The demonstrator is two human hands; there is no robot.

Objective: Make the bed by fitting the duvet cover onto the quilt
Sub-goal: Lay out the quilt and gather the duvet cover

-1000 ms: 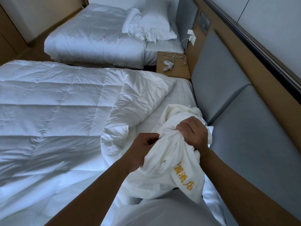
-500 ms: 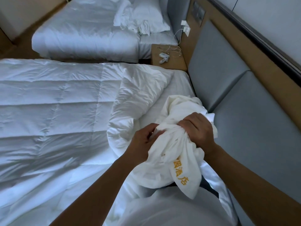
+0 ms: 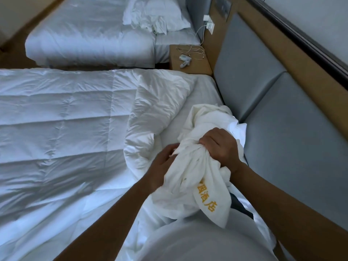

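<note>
Risk sits in the bunching: right hand [image 3: 219,147] clenches the duvet cover [image 3: 195,178] (logo corner dangling), left hand [image 3: 162,166] pinches its folds, above the quilt [image 3: 66,119] spread on the bed; losing the corner means re-sorting

Two beds in shot: the near bed [image 3: 205,87] under one quilted white quilt [image 3: 66,129], and the far white-covered bed [image 3: 90,34]. One white pillow [image 3: 165,14] up there, one crumpled white cloth heap [image 3: 148,21] on it. One tan wooden nightstand [image 3: 195,66] between them, two small white gadgets [image 3: 184,60] on top. Two grey padded headboard panels [image 3: 244,72]. Two bare hands, left hand [image 3: 162,166] and right hand [image 3: 219,147], one bunched cream duvet cover with yellow lettering [image 3: 194,172].
</note>
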